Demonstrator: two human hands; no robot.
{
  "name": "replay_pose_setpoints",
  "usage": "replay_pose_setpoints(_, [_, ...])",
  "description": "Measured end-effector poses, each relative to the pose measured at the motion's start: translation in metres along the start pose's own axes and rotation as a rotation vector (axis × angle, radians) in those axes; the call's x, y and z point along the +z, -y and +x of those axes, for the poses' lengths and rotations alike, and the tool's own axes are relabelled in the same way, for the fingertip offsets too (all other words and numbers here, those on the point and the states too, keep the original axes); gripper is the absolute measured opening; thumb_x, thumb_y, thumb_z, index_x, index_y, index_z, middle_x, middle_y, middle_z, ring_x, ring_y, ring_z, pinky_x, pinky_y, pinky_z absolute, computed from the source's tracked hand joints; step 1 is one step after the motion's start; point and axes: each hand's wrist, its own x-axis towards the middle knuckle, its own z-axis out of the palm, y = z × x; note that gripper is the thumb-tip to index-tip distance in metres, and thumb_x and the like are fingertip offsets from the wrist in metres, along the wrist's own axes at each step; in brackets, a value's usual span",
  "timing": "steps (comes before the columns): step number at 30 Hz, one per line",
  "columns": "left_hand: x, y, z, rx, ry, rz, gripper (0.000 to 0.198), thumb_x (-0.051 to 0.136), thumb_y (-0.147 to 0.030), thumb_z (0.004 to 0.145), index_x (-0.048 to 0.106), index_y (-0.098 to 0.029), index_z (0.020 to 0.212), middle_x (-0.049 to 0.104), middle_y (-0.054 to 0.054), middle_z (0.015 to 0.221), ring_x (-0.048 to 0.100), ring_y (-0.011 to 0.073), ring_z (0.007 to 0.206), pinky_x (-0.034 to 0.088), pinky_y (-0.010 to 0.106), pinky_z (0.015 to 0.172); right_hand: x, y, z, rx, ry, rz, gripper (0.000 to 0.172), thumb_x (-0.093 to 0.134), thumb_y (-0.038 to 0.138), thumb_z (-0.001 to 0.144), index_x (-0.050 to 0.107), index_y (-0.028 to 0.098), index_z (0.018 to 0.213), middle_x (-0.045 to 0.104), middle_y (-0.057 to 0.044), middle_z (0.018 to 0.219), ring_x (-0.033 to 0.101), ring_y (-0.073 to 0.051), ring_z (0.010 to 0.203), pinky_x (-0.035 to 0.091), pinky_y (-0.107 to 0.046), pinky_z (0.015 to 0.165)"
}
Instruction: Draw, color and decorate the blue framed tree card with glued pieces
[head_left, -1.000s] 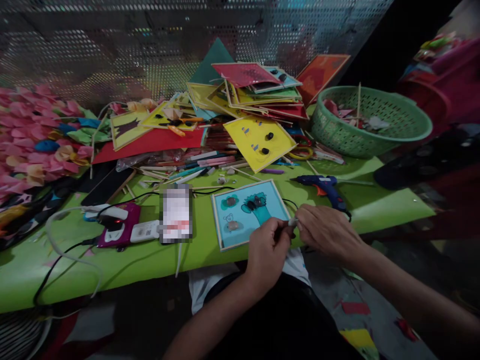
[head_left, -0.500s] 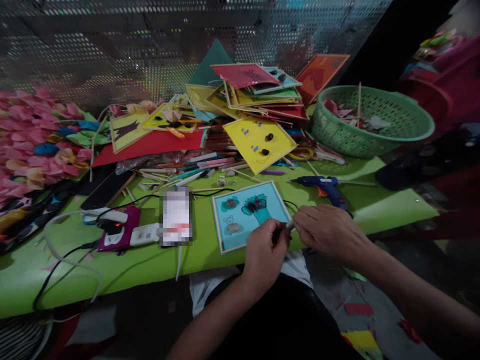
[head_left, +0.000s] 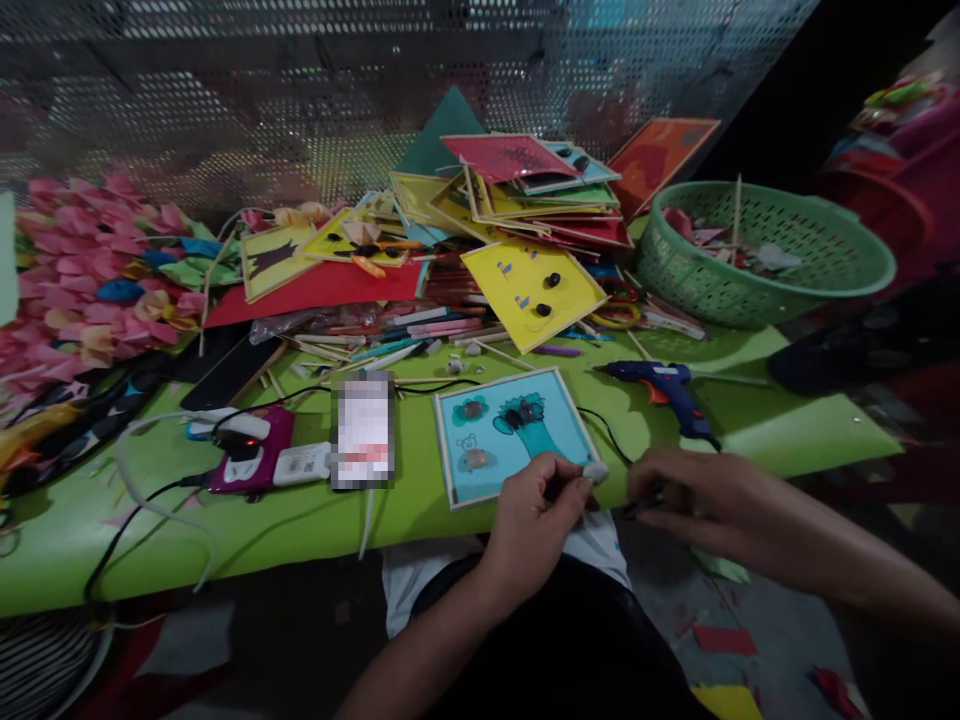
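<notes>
My left hand (head_left: 536, 515) pinches a small whitish pebble (head_left: 596, 471) between thumb and fingers, at the lower right corner of a blue framed picture (head_left: 495, 450). That picture lies flat on the table, with a teal drawing and several dark and grey stones on it. To the right, my right hand (head_left: 697, 500) is held apart from the pebble, its fingers curled together. Something dark shows at its fingertips, too dim to name. Beyond it a blue glue gun (head_left: 660, 385) rests on its side.
Stacked framed pictures (head_left: 540, 205) and pens (head_left: 427, 330) lie at the back. A green basket (head_left: 765, 265) stands at the right, pink paper flowers (head_left: 97, 270) at the left. A phone (head_left: 363, 430) and a purple power strip (head_left: 259, 450) with cables are on the green table (head_left: 300, 560).
My right hand has drawn away to the right from the pebble, which now shows more plainly in my left hand. The whole view has shifted slightly.
</notes>
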Motion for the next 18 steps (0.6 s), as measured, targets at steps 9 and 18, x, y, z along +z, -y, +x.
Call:
replay_pose_setpoints(9, [0.0, 0.0, -0.009, 0.027, 0.025, 0.054, 0.019, 0.062, -0.034, 0.094, 0.06, -0.019, 0.082, 0.066, -0.001, 0.074, 0.057, 0.0129, 0.068, 0.039, 0.024, 0.063, 0.019, 0.011, 0.024, -0.064, -0.198, 0.223, 0.011, 0.068, 0.035, 0.096, 0.072, 0.027, 0.103, 0.072, -0.002, 0.091, 0.066, -0.017, 0.075, 0.053, -0.027, 0.07])
replay_pose_setpoints(18, [-0.018, -0.004, -0.031, 0.4, 0.421, 0.717, 0.009, 0.073, -0.023, 0.091, 0.075, -0.023, 0.1, 0.072, 0.005, 0.117, 0.06, 0.024, 0.115, 0.043, 0.036, 0.1, 0.021, -0.007, 0.022, 0.126, -0.319, 0.48, 0.036, 0.082, 0.052, 0.083, 0.075, 0.021, 0.099, 0.07, -0.006, 0.088, 0.065, -0.02, 0.075, 0.053, -0.028, 0.065])
